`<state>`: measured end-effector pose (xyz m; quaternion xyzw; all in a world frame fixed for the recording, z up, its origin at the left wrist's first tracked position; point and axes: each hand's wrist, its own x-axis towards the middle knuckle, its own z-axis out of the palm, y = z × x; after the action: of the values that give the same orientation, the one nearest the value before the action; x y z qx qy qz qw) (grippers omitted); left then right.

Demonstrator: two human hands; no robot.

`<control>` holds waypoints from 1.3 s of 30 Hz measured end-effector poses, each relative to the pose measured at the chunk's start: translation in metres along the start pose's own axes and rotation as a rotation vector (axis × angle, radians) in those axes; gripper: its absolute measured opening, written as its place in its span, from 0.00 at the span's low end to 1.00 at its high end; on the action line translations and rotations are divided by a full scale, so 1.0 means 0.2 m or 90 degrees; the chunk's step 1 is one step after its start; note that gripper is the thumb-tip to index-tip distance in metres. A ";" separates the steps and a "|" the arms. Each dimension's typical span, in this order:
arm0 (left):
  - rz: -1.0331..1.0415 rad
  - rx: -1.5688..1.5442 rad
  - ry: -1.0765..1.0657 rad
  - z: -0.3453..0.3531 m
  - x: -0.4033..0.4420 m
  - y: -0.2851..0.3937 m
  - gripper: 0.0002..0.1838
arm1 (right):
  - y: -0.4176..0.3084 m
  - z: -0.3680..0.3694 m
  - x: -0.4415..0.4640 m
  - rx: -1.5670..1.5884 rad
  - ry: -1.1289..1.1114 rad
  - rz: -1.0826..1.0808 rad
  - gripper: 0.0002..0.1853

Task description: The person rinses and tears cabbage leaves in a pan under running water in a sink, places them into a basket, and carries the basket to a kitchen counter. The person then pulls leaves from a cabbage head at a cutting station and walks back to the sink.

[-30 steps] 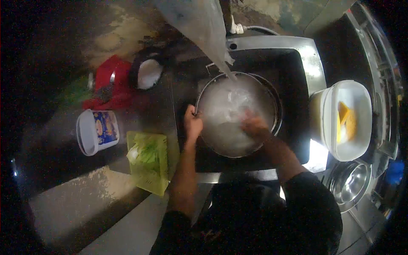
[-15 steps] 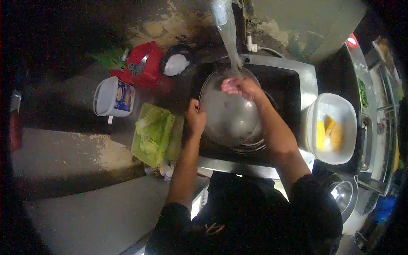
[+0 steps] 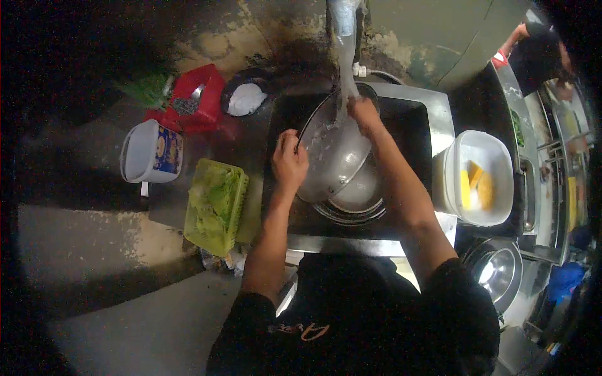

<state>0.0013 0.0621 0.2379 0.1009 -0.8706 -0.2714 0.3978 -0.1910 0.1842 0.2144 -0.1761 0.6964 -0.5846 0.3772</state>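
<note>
A grey metal wok (image 3: 335, 147) with rivets near its rim is tilted in the dark sink, water splashing inside it. My left hand (image 3: 290, 161) is closed around its left rim. My right hand (image 3: 364, 114) is closed over the wok's upper part, beside the stream from the tap (image 3: 343, 19). Whatever its fingers hold, if anything, is hidden. Under the tilted wok sits another round metal pan (image 3: 357, 191) with several stacked rims.
On the left stand a green basket (image 3: 237, 210) of leafy greens, a white tub (image 3: 139, 153) and a red container (image 3: 210, 103). To the right, a white bucket (image 3: 444, 182) holds yellow sponges, near metal bowls (image 3: 501, 276). Another person (image 3: 542, 53) stands at the upper right.
The wok has tilted up on its side, exposing the pan below. My right hand has moved up slightly towards the tap's stream. A person has come into view at the upper right.
</note>
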 end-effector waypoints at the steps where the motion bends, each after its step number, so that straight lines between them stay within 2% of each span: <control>1: -0.007 0.000 -0.002 -0.01 0.01 -0.01 0.08 | -0.03 0.01 0.00 0.058 0.071 0.060 0.13; 3: -0.028 -0.002 -0.009 -0.02 0.00 -0.03 0.08 | 0.10 0.05 0.13 0.017 -0.015 0.019 0.15; 6: 0.013 0.065 -0.039 -0.03 0.01 -0.02 0.08 | 0.13 -0.01 0.07 -0.260 -0.063 -0.148 0.19; 9: 0.063 0.044 -0.035 -0.03 0.03 -0.03 0.10 | 0.12 0.04 0.03 0.255 -0.221 0.031 0.20; 11: -0.013 0.048 -0.063 -0.03 0.01 -0.06 0.11 | 0.33 0.01 0.21 0.066 -0.044 -0.012 0.17; 13: -0.041 0.040 -0.055 -0.02 0.01 -0.11 0.11 | 0.32 0.04 0.25 0.026 -0.047 -0.042 0.16; 14: -0.038 0.028 -0.039 0.00 -0.02 -0.13 0.12 | 0.34 0.05 0.23 0.081 -0.138 -0.038 0.15; 16: -0.075 0.010 -0.031 0.02 -0.09 -0.18 0.13 | 0.24 0.11 0.05 0.031 -0.177 -0.034 0.14; 18: -0.138 -0.005 -0.036 0.06 -0.12 -0.24 0.13 | -0.01 0.13 -0.15 -0.182 -0.067 -0.054 0.12; 21: -0.251 -0.035 0.007 0.11 -0.22 -0.33 0.07 | 0.22 0.13 -0.01 -0.155 -0.078 -0.026 0.10; 24: -0.374 -0.063 0.002 0.20 -0.36 -0.44 0.11 | 0.22 0.12 -0.03 0.220 -0.280 0.088 0.16; 27: -0.442 0.003 -0.080 0.24 -0.50 -0.51 0.09 | 0.26 0.12 -0.06 0.215 -0.077 0.053 0.15; 28: -0.411 0.043 -0.087 0.30 -0.59 -0.61 0.10 | 0.26 0.12 -0.07 0.210 -0.011 0.038 0.15; 29: -0.382 0.084 -0.093 0.39 -0.71 -0.76 0.10 | 0.29 0.11 -0.06 0.159 0.002 0.017 0.15; 30: -0.354 0.126 -0.102 0.39 -0.75 -0.80 0.11 | 0.30 0.10 -0.05 0.210 -0.028 0.015 0.14; 32: -0.335 0.134 -0.210 0.37 -0.84 -0.89 0.13 | 0.32 0.09 -0.05 0.317 -0.087 0.016 0.14; 33: -0.324 0.137 -0.262 0.35 -0.85 -0.90 0.15 | 0.28 0.10 -0.06 0.414 -0.048 -0.001 0.12; 36: -0.369 0.095 -0.210 0.21 -0.76 -0.71 0.15 | 0.37 0.08 0.03 0.304 0.049 -0.050 0.12; 37: -0.397 -0.005 -0.223 0.16 -0.78 -0.67 0.15 | 0.29 0.10 0.02 0.165 0.002 0.017 0.13; 39: -0.446 -0.199 -0.237 0.03 -0.86 -0.60 0.15 | 0.28 0.11 0.04 0.155 -0.081 0.102 0.14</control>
<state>0.1063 0.0312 0.0596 0.2785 -0.7891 -0.5324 0.1277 -0.1694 0.1789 0.1585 -0.1097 0.6069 -0.6206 0.4842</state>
